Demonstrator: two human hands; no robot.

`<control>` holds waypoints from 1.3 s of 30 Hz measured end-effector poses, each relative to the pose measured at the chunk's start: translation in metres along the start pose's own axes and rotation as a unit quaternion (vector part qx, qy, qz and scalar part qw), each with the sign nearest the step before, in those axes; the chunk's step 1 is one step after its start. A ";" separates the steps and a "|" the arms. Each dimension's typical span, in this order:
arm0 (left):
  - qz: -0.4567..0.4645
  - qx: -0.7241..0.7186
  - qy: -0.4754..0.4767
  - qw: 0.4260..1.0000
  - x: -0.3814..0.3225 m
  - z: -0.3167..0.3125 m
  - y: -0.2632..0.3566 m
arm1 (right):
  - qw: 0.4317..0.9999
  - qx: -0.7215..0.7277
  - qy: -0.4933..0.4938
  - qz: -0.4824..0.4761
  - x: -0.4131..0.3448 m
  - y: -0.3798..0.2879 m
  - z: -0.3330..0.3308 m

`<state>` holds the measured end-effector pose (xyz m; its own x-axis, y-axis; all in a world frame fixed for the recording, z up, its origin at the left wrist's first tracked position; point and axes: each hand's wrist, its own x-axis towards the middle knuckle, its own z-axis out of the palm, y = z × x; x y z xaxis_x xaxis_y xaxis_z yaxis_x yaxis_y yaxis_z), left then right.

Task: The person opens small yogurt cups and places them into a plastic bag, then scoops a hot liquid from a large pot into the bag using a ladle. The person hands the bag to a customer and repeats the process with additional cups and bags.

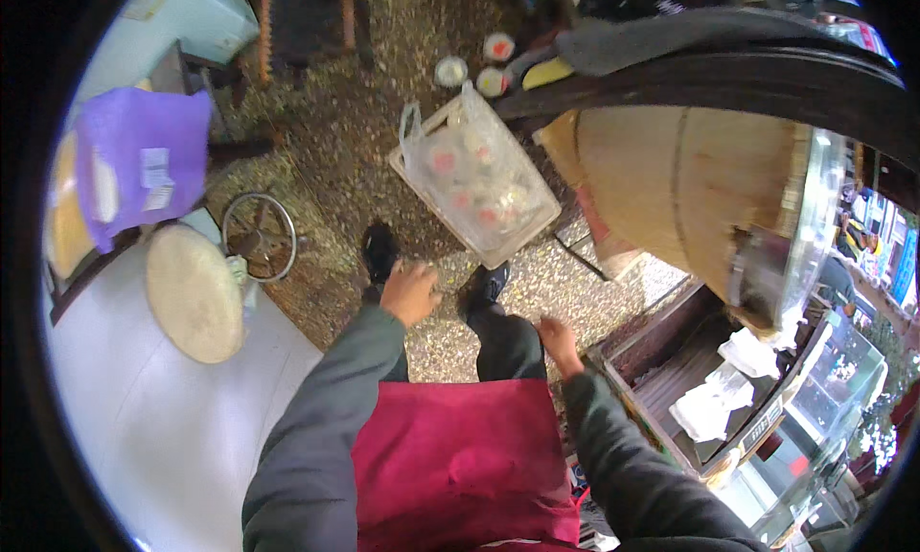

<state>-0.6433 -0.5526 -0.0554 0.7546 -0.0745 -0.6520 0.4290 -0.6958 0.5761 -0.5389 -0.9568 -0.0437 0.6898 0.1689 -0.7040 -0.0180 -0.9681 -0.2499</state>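
Observation:
My left hand [412, 294] hangs over my left shoe with its fingers apart and nothing in it. Beside my right knee is my right hand [559, 342], its fingers loosely bent; whether they touch the trouser leg I cannot tell. In front of my feet a pale shallow crate [534, 194] lies on the speckled floor. A clear plastic bag [460, 167] with several round items marked red rests in it. Just beyond the crate stand several round containers, one a lidded tub [499, 47] with a red mark. A dark red apron [463, 458] covers my lap.
At left, a white tabletop [180, 437] carries a round pale board [195, 293], with a purple bag [172, 164] and a metal ring stand [291, 228] close by. On the right are a large wooden board [632, 171] and an open wooden drawer [647, 379] with white plastic bags [704, 408].

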 end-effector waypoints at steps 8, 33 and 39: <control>-0.023 -0.134 0.023 0.990 -0.212 -0.005 0.028 | 0.965 0.164 0.013 0.206 -0.228 0.105 -0.079; -0.007 -0.121 -0.121 0.985 -0.078 -0.017 0.610 | 0.458 0.679 0.515 0.253 -0.153 0.610 -0.380; -0.027 -0.118 -0.155 0.981 0.006 -0.028 0.669 | 0.547 0.628 0.502 0.233 -0.138 0.707 -0.414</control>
<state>-0.3381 -0.9987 0.3396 0.5571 -0.2811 -0.7814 0.5943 -0.5223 0.6116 -0.3473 -1.7406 0.1515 0.4380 -0.8388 -0.3234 -0.4094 0.1341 -0.9024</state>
